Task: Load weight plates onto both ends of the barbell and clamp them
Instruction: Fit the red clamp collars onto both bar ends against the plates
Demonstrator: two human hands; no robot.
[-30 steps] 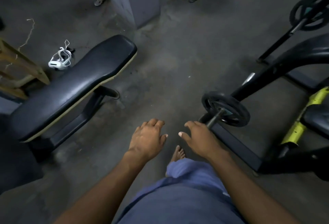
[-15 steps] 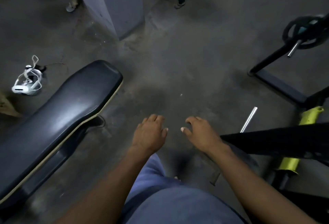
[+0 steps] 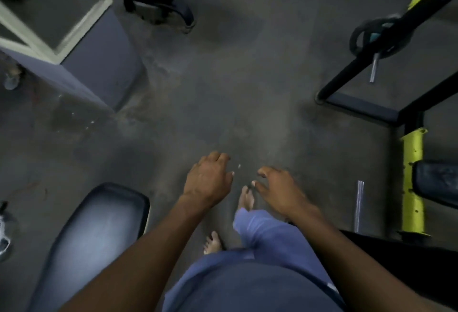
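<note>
Both hands are empty in the head view: the left hand [image 3: 208, 179] and the right hand [image 3: 280, 189] hang out in front at about 6 o'clock, fingers loosely curled and a little spread, gripping nothing and touching nothing, with bare feet on the grey floor [image 3: 235, 93] just beneath them.

Half a second ago the padded bench [image 3: 99, 232] filled the whole lower left; now only its near end shows at 7 o'clock, and the white-framed pillar [image 3: 81, 46] has slid in close at 10 o'clock. A second ago a loaded plate sat right beside the right hand; that end is now out of sight. At 4 o'clock a bare chrome barbell sleeve [image 3: 359, 202] pokes out beside the yellow upright [image 3: 412, 182], carrying no plate and no clamp. At 2 o'clock a dark weight plate [image 3: 360, 36] hangs on a peg of the black rack frame [image 3: 359, 73], well apart from either hand.

My reading: the person is walking past the bench, empty-handed, most likely to fetch a plate for the bare end, so this side is not yet loaded or clamped. Whether a clamp lies anywhere near cannot be told.
</note>
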